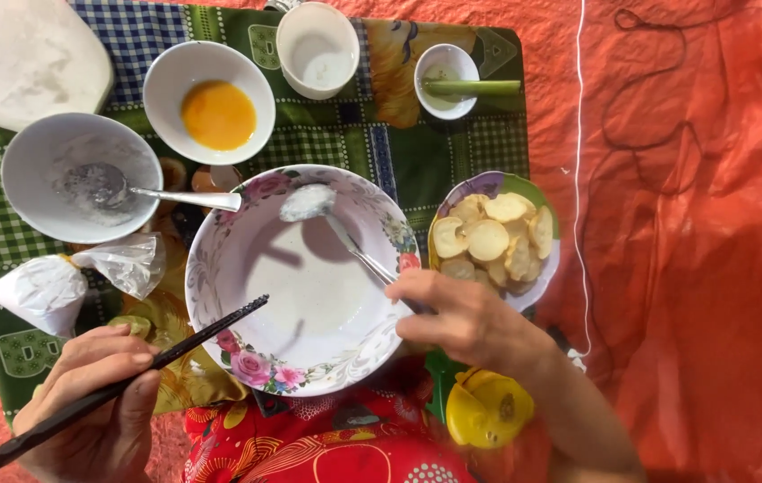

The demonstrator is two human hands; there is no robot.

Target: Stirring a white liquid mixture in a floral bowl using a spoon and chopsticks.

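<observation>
While the right hand [466, 317] grips a spoon [332, 219] heaped with white powder over the floral bowl [309, 286], the left hand [99, 394] pinches 1 pair of dark chopsticks [122, 385]; white batter is started, the sliced pieces [493, 237] remain uncoated.

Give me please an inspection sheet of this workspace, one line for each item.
Surface: green checked cloth over an orange sheet.
Job's things: floral bowl with white batter; spoon heaped with white powder; dark chopsticks.
Clutter: egg bowl, flour bowl with its own spoon, cup, small bowl with a green stalk, plate of pale slices, tied flour bag, yellow object.
Hands: left hand holds the chopsticks over the floral bowl's rim; right hand holds the spoon.
Cables: white cord and thin dark cord on the sheet.
Surroundings: nothing seen.
</observation>
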